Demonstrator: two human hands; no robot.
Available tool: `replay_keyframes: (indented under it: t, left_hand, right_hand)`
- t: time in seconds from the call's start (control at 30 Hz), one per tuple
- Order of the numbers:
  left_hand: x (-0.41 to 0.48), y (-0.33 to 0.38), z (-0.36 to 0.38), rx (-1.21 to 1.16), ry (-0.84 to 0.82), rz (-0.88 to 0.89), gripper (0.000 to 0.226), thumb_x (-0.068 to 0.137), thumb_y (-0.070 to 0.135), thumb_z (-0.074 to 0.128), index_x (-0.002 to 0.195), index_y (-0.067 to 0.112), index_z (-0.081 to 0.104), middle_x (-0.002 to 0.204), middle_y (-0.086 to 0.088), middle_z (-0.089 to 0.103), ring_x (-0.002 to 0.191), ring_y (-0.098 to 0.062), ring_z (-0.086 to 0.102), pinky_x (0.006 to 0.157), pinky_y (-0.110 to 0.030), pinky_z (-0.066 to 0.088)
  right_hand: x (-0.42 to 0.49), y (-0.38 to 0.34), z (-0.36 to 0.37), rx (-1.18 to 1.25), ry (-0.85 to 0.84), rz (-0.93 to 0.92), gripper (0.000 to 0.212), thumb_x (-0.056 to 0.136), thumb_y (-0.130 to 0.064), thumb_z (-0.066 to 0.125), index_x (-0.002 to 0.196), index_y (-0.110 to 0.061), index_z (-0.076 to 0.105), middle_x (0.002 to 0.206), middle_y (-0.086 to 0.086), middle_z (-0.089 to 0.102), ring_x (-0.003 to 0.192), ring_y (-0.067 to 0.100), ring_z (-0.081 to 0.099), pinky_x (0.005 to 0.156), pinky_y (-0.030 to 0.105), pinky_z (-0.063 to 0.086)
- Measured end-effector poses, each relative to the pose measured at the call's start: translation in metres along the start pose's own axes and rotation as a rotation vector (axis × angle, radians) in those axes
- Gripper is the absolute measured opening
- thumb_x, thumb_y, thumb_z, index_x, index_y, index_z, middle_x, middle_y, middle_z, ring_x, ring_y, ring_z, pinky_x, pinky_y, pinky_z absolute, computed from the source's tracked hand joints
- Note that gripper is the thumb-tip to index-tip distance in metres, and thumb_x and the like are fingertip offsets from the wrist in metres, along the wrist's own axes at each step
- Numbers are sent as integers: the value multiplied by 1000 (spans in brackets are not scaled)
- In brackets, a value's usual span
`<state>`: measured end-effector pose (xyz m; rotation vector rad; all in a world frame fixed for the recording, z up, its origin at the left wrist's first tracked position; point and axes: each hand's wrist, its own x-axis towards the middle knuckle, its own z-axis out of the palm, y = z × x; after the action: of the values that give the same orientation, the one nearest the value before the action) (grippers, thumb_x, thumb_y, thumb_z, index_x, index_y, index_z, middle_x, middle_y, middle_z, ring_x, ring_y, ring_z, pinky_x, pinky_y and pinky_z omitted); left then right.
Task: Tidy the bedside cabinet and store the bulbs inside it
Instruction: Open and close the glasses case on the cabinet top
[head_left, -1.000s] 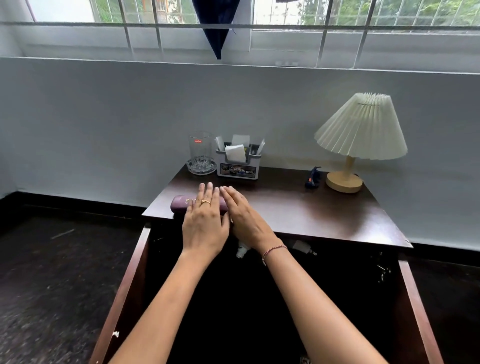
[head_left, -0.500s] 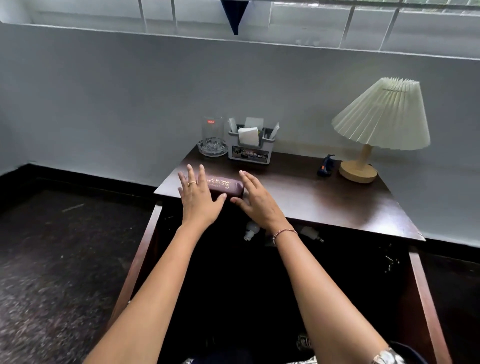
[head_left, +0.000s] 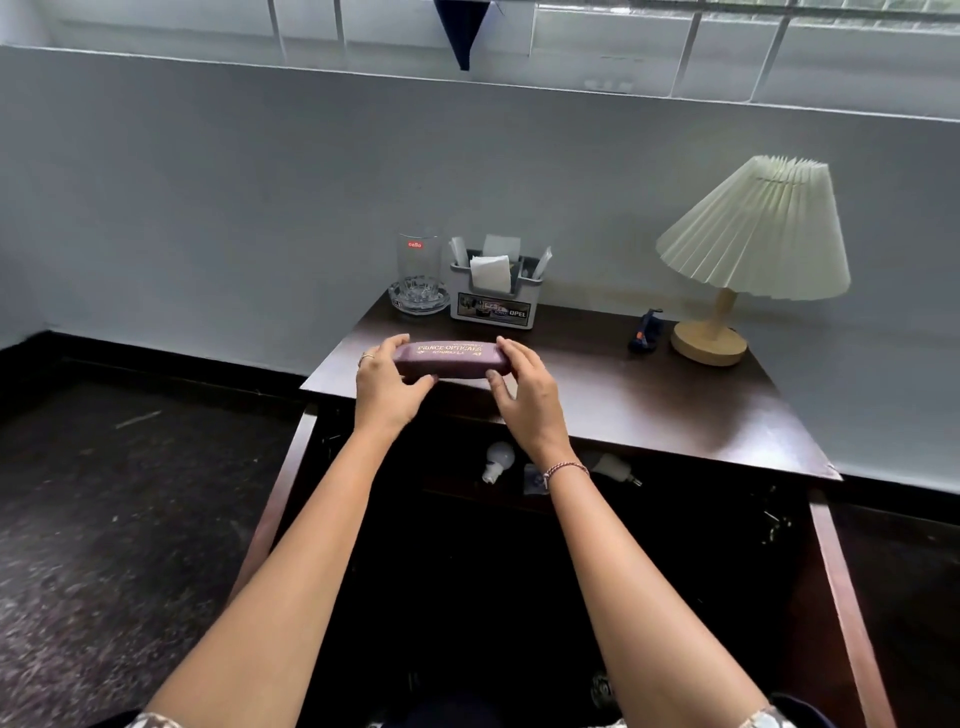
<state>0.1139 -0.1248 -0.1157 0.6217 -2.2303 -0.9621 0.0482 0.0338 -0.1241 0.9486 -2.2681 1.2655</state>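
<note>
A purple spectacle case (head_left: 448, 359) with gold lettering is held just above the front left part of the dark wooden cabinet top (head_left: 623, 395). My left hand (head_left: 387, 384) grips its left end and my right hand (head_left: 524, 392) grips its right end, thumbs underneath. Below the top, the cabinet stands open and dark inside. A white bulb (head_left: 496, 460) lies on the inner shelf, and a second bulb (head_left: 615, 467) lies to the right, partly behind my right wrist.
A glass (head_left: 418, 262) stands in a glass ashtray (head_left: 418, 299) at the back left, beside a grey organiser (head_left: 496, 304) with papers. A pleated lamp (head_left: 753, 244) and a small blue object (head_left: 644, 338) are at the right. The open doors (head_left: 844, 597) flank my arms.
Both hands lay flat over the case on the cabinet top; now they grip its ends and hold it raised, with the lettering facing up. The camera has tilted downward.
</note>
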Motion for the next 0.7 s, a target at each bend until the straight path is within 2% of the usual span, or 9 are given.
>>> replay_keyframes:
  t: [0.07,0.17,0.27,0.43,0.47,0.57,0.6,0.7]
  left_hand:
    - [6,4,7,-67,-18,2,60,73,21,77,128,12,55,124,-11,57,118,-23,51,94,-17,35]
    - [13,11,21,-277,-112,-64,55,75,18,77,126,10,58,124,-9,61,107,-16,59,93,-18,42]
    - [14,19,39,-429,-186,-86,52,75,10,76,124,6,59,120,-10,64,92,-9,59,87,-18,45]
    - [22,23,51,-490,-260,-84,51,71,11,79,120,7,62,114,-13,67,96,-14,61,98,-33,48]
    - [23,23,52,-502,-264,-91,52,70,11,80,119,8,62,113,-11,67,98,-15,61,99,-34,48]
    - [23,22,55,-553,-237,-94,53,66,15,83,116,11,65,105,-5,67,97,-11,60,96,-28,48]
    - [22,21,56,-561,-222,-88,52,65,17,83,113,12,66,104,-3,68,95,-9,59,95,-25,47]
    - [22,17,54,-576,-216,-79,46,63,16,84,107,15,69,103,-6,69,91,-10,62,92,-24,47]
  right_hand:
    - [1,1,0,29,95,52,41,91,-8,56,131,1,49,133,15,53,126,23,48,111,28,33]
    - [2,2,0,69,256,134,39,93,-5,50,131,2,48,133,17,51,128,27,46,111,34,33]
    - [3,1,0,102,379,207,41,93,-2,45,134,1,44,138,18,45,132,27,40,112,36,32]
    - [9,4,-2,171,486,360,42,94,-1,40,136,0,40,142,17,40,132,28,40,109,34,33]
    - [10,4,-3,179,496,388,42,94,-1,40,136,-1,40,142,16,41,131,27,41,108,31,33]
    - [11,9,-5,235,507,438,41,95,-2,39,135,-2,41,140,15,43,127,25,44,95,3,26]
    - [11,11,-6,253,500,447,40,95,-2,39,135,-2,41,139,14,44,127,25,44,90,0,23]
    - [13,17,-7,290,418,489,40,95,-2,38,135,-2,40,137,14,44,126,24,42,92,6,22]
